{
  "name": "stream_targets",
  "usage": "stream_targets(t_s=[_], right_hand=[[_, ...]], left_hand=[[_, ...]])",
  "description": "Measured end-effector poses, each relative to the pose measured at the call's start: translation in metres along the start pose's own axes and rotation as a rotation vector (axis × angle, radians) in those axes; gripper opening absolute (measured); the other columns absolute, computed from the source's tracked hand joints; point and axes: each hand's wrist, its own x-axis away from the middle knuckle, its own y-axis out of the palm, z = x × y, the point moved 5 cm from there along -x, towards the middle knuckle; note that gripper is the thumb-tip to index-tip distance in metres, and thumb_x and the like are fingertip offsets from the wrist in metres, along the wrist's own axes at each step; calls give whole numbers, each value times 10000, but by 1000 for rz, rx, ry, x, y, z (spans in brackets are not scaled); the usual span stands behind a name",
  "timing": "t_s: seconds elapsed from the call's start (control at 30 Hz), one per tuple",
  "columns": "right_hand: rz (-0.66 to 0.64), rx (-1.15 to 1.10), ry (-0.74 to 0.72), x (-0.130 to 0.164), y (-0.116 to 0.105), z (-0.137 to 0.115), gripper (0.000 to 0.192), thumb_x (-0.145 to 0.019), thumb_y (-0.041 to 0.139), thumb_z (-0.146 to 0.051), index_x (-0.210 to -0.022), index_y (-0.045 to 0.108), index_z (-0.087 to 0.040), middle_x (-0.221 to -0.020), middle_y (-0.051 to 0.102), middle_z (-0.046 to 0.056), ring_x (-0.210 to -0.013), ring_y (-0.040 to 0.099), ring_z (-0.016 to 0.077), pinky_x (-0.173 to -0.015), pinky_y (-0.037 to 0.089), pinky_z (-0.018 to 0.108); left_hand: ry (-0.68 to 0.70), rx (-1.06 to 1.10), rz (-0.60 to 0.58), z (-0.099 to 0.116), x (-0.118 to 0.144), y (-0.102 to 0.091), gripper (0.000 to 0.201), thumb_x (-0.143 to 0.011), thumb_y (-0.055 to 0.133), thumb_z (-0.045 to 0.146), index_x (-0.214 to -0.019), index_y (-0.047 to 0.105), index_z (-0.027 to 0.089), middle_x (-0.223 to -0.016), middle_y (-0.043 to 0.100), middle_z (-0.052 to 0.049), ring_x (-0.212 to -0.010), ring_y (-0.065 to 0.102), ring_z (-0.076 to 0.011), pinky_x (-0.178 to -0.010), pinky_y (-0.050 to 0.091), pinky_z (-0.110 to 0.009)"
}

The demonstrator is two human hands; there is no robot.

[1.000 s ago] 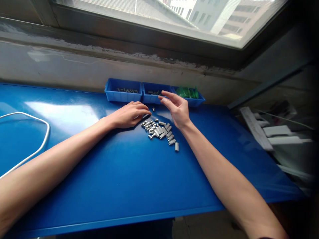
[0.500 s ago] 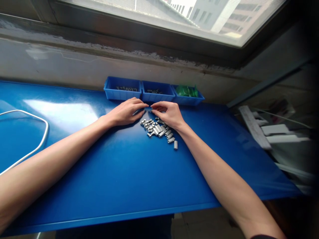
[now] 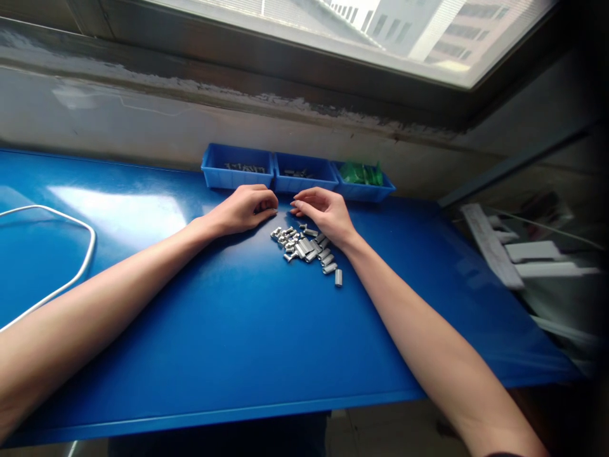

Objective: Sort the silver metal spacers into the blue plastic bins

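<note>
My left hand point(image 3: 250, 207) is held above the blue tabletop with its fingers curled and the thumb pressed against them. Anything in that pinch is too small to make out. Opposite it, a small gap away, my right hand point(image 3: 327, 212) has thumb and fingertips brought together; what lies between them, if anything, is hidden. Just below the hands is a loose pile of small silver metal pieces. Short screws point(image 3: 284, 237) make up its left side, and longer metal sleeves point(image 3: 325, 260) spread to the right. One sleeve point(image 3: 338, 278) stands out at the near end.
Behind my hands three blue bins stand in a row: a left bin point(image 3: 238, 178) with small metal parts, a middle bin point(image 3: 304, 185), and a right bin point(image 3: 366, 192) with green packets point(image 3: 360, 172). A white cable point(image 3: 88, 254) lies at left. White objects point(image 3: 533, 251) stand beyond the table's right edge.
My hands have drawn slightly apart from nearly touching. The left fingers have curled in from a more stretched pose. The view has shifted a little.
</note>
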Motion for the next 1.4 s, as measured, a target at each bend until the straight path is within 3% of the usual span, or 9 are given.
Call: stream_targets(t_s=[0.13,0.27,0.43,0.67,0.77,0.87,1.03,1.2,1.4], right_hand=[[14,-11,-2,0,-2,1,355,-770,895,-490,-948,771,-208,-886,809,51,-794,784,215,-793,654,359],[1,-15,3,-1,-3,3,354,-770,893,-485,-943,775,-200,-889,809,53,-776,777,203,-775,649,342],[-1,3,13,-3,-3,5,387,-750,894,-519,-930,774,-199,-903,814,64,-782,776,212,-786,654,357],[-57,222,-64,2,-2,-5,276,-819,817,-452,-933,790,-203,-910,809,60,-767,727,203,-716,595,333],[-119,454,-181,6,-4,-17,191,-854,765,-379,-908,806,-200,-901,793,59,-723,654,186,-673,528,329],[-180,578,-265,10,-8,-27,140,-826,745,-304,-890,813,-200,-916,772,56,-704,610,169,-695,509,327],[-298,592,-223,13,-7,-27,166,-790,719,-233,-921,814,-197,-873,752,40,-682,611,151,-645,490,291],[-290,538,-210,14,-4,-21,153,-802,724,-227,-919,815,-189,-849,765,42,-677,642,155,-643,514,291],[-193,491,-185,11,-5,-17,147,-821,792,-329,-877,809,-193,-841,799,55,-710,702,193,-698,590,327]], left_hand=[[22,10,44,1,-1,-3,251,-1004,605,289,-1120,792,169,-1020,736,-80,-850,697,-180,-785,552,-305],[21,-15,248,6,-6,-22,211,-996,642,298,-1018,814,178,-998,731,-66,-830,691,-166,-765,570,-304],[-219,-92,554,-10,-2,-51,215,-1006,661,365,-1034,820,223,-1002,700,-66,-834,671,-176,-755,607,-337],[-285,-21,620,-29,4,-53,271,-988,693,410,-1130,794,202,-1136,684,-89,-778,695,-136,-640,607,-267],[-249,-33,562,-17,2,-46,236,-989,674,353,-1044,809,168,-1062,714,-86,-749,693,-134,-671,605,-277],[-117,-57,381,0,-2,-32,233,-984,657,323,-971,820,156,-929,750,-66,-731,688,-140,-713,582,-280],[18,-5,137,12,-1,-12,262,-991,628,317,-964,826,146,-879,774,-79,-721,691,-153,-688,524,-274],[22,-18,112,11,0,-11,261,-987,616,301,-959,826,148,-883,771,-87,-730,688,-162,-695,510,-283],[15,-46,46,13,1,-8,270,-982,601,307,-971,826,158,-905,772,-89,-748,689,-176,-695,497,-297]])
